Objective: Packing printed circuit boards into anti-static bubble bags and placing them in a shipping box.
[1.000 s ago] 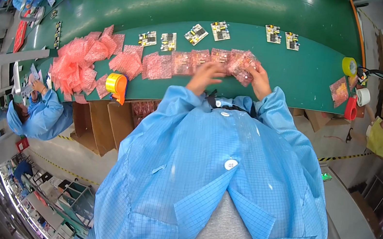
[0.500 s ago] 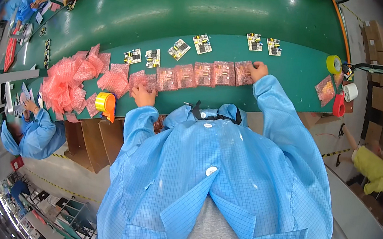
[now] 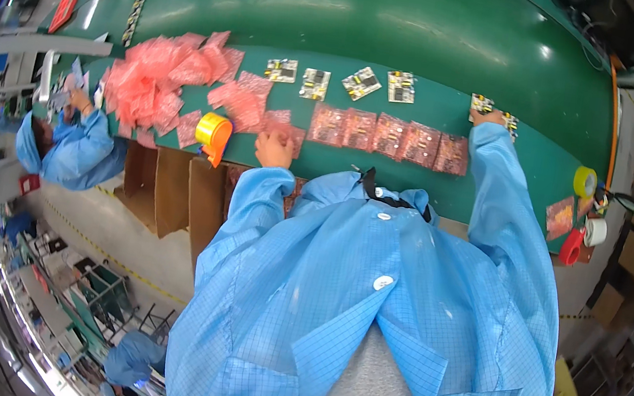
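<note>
My left hand [image 3: 273, 149] has its fingers curled at the near edge of a pink bubble-wrap bag [image 3: 285, 122], left of the row. Out to the far right, my right hand [image 3: 488, 118] reaches over the table with bent fingers on the near edge of a circuit board [image 3: 482, 102]; the fingertips are partly hidden. Beside it, another circuit board [image 3: 511, 123] shows past my sleeve. Several bagged circuit boards [image 3: 390, 135] lie in a row between my hands. Beyond them are several bare boards [image 3: 361, 83].
Pink bubble-wrap bags [image 3: 158, 70] are heaped on the left of the green table [image 3: 339, 39]. An orange-yellow tape roll [image 3: 214, 132] sits at the near edge, with cardboard boxes [image 3: 170, 189] below. Yellow tape [image 3: 585, 182] and red tape [image 3: 571, 247] are far right. A co-worker [image 3: 69, 143] is at left.
My right hand has left the right end of the bagged row and reached outward to a bare circuit board. My left hand stays at the row's left end. The whole view has shifted.
</note>
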